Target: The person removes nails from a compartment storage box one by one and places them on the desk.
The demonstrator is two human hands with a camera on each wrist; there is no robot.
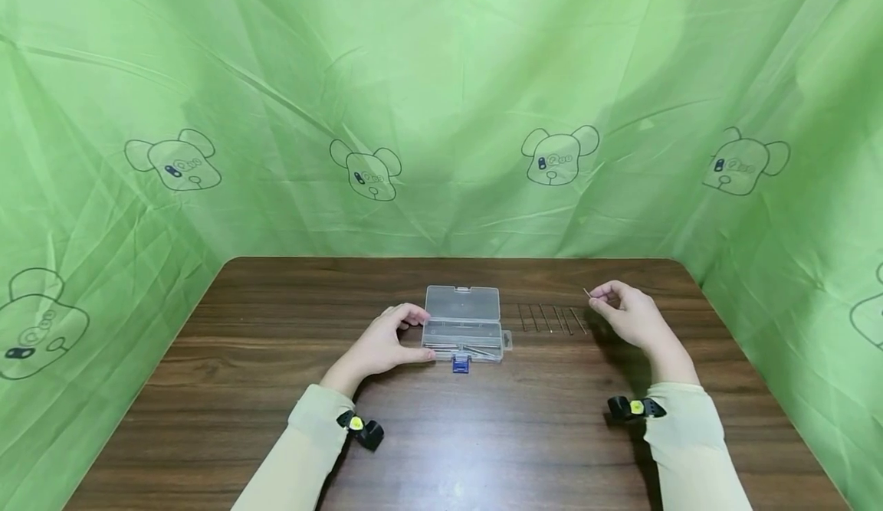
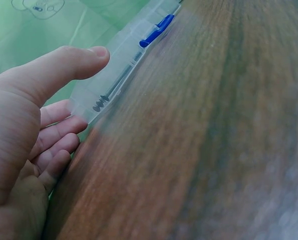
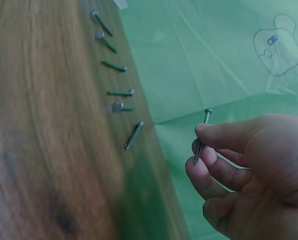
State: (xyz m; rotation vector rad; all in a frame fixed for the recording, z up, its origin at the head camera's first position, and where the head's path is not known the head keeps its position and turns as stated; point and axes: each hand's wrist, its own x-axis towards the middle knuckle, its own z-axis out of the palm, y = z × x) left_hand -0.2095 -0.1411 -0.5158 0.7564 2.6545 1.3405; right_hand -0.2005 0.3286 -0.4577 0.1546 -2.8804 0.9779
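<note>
A clear plastic box (image 1: 461,329) stands on the table with its lid (image 1: 464,302) tipped back and a blue latch (image 1: 461,364) at the front. Several nails (image 2: 108,94) lie inside it. My left hand (image 1: 378,348) holds the box's left end, thumb at the front corner and fingers towards the back. Off to the right, my right hand (image 1: 633,318) pinches one metal nail (image 3: 208,118) between thumb and fingertips, above the table. Between box and right hand, several loose nails (image 1: 543,318) lie side by side in a row.
The brown wooden table (image 1: 276,419) reaches back to a green cloth (image 1: 455,212) printed with bear-like heads. The cloth also hangs along both sides. Each sleeve carries a black wrist camera (image 1: 362,428).
</note>
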